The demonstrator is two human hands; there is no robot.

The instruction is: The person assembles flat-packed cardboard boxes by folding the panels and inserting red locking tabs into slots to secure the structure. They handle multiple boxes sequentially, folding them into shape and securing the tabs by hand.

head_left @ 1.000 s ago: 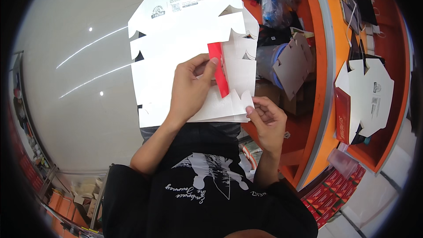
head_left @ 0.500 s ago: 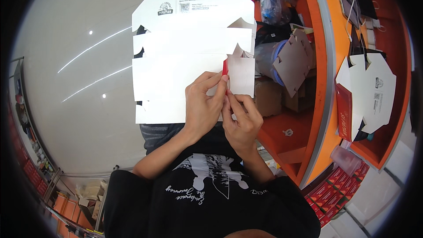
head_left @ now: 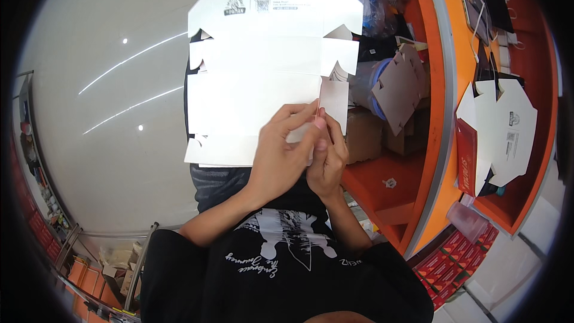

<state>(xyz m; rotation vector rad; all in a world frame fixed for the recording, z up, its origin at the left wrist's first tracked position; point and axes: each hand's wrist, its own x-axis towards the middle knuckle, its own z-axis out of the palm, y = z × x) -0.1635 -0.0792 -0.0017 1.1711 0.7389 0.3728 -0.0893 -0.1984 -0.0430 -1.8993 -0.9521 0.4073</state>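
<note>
A flat white cardboard box blank [head_left: 251,101], with notched edges, crease lines and small dark print on its far panel, lies over my lap. My left hand [head_left: 286,149] pinches the fold line near its right edge between thumb and fingers. Close beside it, my right hand [head_left: 329,161] grips the right side flap [head_left: 334,97] at the same crease, its fingers closed and partly hidden by my left thumb. The flap appears slightly bent along the crease. More blanks seem to lie underneath, showing through the notches.
To the right stands an orange shelf unit [head_left: 431,84]. It holds a clear tub with a blue rim [head_left: 378,84] and a loose cardboard piece [head_left: 399,93]. Farther right are a partly folded red-and-white box [head_left: 502,131], a plastic cup [head_left: 467,221] and stacked red packs [head_left: 451,266].
The blank has shifted a little right. The flap's red outer side, raised at the crease before, is now almost out of sight. Both hands moved slightly right, with my right fingers curling closer to the crease.
</note>
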